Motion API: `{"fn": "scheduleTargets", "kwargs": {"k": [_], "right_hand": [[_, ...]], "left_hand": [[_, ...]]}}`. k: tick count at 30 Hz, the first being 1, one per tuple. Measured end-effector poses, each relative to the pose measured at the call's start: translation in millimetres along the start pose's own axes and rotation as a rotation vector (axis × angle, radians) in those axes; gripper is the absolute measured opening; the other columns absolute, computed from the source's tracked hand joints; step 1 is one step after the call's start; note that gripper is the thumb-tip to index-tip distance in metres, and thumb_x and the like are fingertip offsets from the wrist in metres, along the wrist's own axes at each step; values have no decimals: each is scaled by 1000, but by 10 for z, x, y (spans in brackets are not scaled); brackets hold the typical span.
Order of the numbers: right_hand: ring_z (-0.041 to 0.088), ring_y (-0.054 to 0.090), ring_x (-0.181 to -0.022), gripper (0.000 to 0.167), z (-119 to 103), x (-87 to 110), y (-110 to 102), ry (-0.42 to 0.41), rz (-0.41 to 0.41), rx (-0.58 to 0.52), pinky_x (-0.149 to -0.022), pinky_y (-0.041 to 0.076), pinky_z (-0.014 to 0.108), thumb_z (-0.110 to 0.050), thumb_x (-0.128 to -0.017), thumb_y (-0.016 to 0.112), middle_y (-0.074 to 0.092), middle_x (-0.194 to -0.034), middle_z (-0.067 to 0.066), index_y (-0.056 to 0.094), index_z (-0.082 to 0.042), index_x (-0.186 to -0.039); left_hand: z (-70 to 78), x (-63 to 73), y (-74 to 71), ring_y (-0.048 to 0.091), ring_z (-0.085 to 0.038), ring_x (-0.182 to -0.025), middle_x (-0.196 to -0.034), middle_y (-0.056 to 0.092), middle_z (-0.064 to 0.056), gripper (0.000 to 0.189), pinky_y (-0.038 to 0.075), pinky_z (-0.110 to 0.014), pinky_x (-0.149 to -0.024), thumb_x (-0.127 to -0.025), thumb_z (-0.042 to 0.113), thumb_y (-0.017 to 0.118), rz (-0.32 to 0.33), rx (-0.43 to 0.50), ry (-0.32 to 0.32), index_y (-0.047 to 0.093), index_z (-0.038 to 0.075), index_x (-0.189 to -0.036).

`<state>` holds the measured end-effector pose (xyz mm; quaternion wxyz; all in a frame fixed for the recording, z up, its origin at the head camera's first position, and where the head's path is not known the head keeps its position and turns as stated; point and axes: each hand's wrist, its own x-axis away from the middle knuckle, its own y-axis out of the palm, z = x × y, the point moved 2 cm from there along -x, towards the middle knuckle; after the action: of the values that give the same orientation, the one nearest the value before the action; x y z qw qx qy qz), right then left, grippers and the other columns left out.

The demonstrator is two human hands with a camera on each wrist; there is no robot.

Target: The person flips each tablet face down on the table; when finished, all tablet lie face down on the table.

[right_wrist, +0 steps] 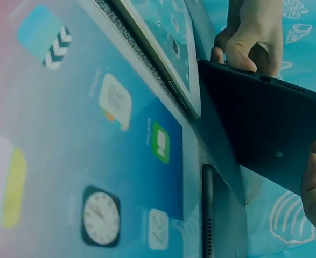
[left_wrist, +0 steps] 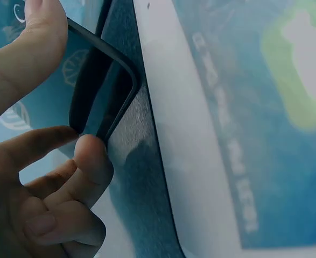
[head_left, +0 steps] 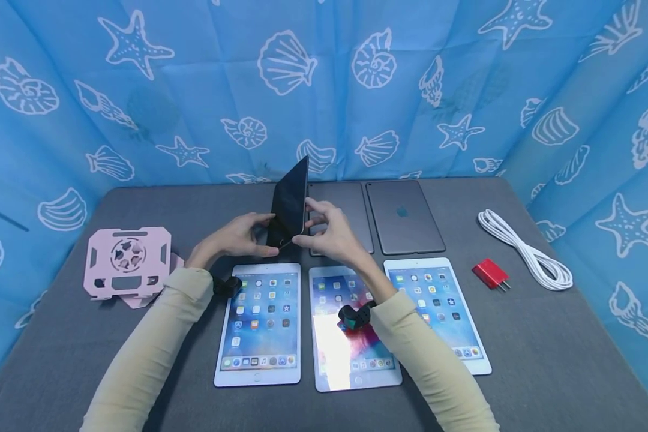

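Left hand (head_left: 241, 234) and right hand (head_left: 330, 231) both grip the dark tablet (head_left: 290, 201), tilted up just above the head view's centre; steady, even edge pressure should keep it off the grey tablet (head_left: 348, 195) rightward.

Head view bright; glare on the middle white tablet (head_left: 351, 354), nearside of the right hand (head_left: 332, 232); wrist views dimmer, partly blurred.

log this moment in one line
left hand: holds dark rectangular tablet | right hand: holds same tablet | pose: tilted up | beside: two dark-grey rectangular tablets, flat
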<state>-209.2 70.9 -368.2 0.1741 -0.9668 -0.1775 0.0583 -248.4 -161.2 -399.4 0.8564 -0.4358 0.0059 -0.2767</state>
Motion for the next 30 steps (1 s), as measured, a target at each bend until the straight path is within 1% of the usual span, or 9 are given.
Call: {"fn": "scheduleTargets", "kwargs": {"k": [5,9,13,19,24,27,30], "right_hand": [[34,61,-120,83,-41,12,-32,-20,9,21,-85,60,34,-6,-87,77,45,-150,18,34,-3,-158],[34,62,-117,83,-79,16,-58,-23,11,36,-88,60,37,-5,-87,78,45,-150,18,35,-2,-158],[33,63,-116,83,-115,21,-80,-24,11,48,-87,60,38,-6,-87,78,45,-151,16,35,-2,-158],[33,63,-115,85,-168,40,-111,-31,9,77,-89,60,38,-4,-86,80,45,-152,17,34,-2,-158],[31,64,-115,88,-202,47,-103,-36,12,156,-90,59,38,-4,-84,82,44,-152,15,35,-5,-158],[31,65,-114,89,-213,50,-94,-57,20,207,-90,58,37,-5,-83,83,44,-152,16,35,-5,-158],[31,65,-113,87,-223,54,-92,-80,22,236,-88,59,37,-6,-84,83,44,-151,16,36,-4,-157]], "left_hand": [[60,-10,32,55,-17,-72,-153,45,-26,91,46,-29,-67,-89,36,79,-14,-6,1,31,5,-160],[104,-20,55,55,-16,-68,-153,46,-25,89,47,-29,-65,-90,33,79,-16,12,28,32,5,-160],[143,-43,94,54,-14,-61,-152,47,-24,87,47,-29,-61,-91,31,78,-15,34,56,32,5,-160],[206,-70,146,53,-14,-61,-152,48,-22,86,46,-28,-60,-93,31,76,-24,49,63,31,5,-160],[234,-79,169,52,-14,-61,-152,48,-22,86,46,-28,-60,-94,33,75,-40,40,87,29,5,-161],[243,-85,180,52,-14,-62,-151,49,-21,86,45,-28,-61,-94,34,74,-45,35,99,29,6,-161],[254,-85,189,52,-15,-62,-151,49,-21,84,46,-28,-61,-94,34,74,-48,44,109,29,7,-161]]}}
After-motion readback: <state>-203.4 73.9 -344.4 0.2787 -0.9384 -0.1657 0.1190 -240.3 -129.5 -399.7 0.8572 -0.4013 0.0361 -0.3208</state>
